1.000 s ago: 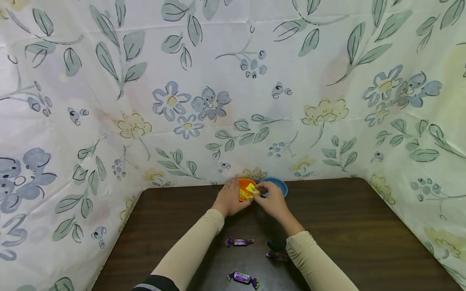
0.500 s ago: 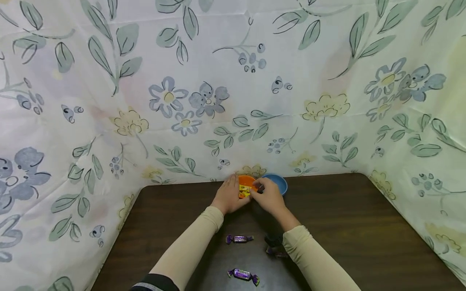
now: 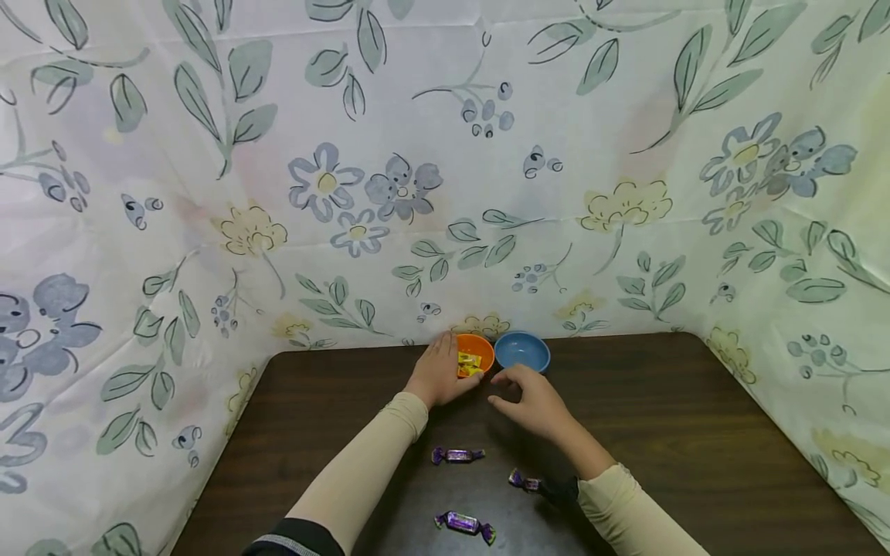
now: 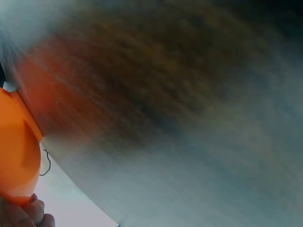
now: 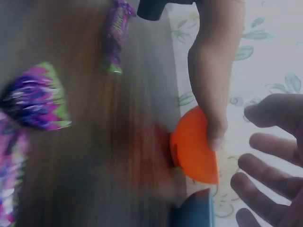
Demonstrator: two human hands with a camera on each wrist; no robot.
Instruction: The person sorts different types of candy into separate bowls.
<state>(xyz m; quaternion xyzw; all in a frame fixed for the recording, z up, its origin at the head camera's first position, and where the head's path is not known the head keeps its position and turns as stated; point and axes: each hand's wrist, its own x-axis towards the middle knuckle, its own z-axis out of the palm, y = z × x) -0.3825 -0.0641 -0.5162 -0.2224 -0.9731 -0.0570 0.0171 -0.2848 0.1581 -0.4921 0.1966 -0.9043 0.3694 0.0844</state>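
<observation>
My left hand (image 3: 434, 376) holds an orange bowl (image 3: 484, 349), its fingers along the left side and its thumb at the front. Several yellow-wrapped candies (image 3: 470, 363) lie inside that bowl. Just right of it stands a blue bowl (image 3: 523, 351). My right hand (image 3: 531, 398) hovers in front of the blue bowl, fingers spread and holding nothing. In the right wrist view the fingers (image 5: 265, 146) are loosely extended. Only part of the orange bowl (image 4: 16, 146) and some fingertips (image 4: 34, 210) show in the left wrist view.
Three purple-wrapped candies lie nearer on the dark wooden table (image 3: 660, 432): one candy (image 3: 457, 456) between the forearms, another candy (image 3: 464, 526) closer to me, and a third candy (image 3: 524, 482) partly behind the right wrist. A floral cloth (image 3: 445, 193) hangs behind the bowls.
My right hand has let go of a yellow candy at the orange bowl and drawn back towards me and right, uncovering the blue bowl. The left hand stays at the orange bowl.
</observation>
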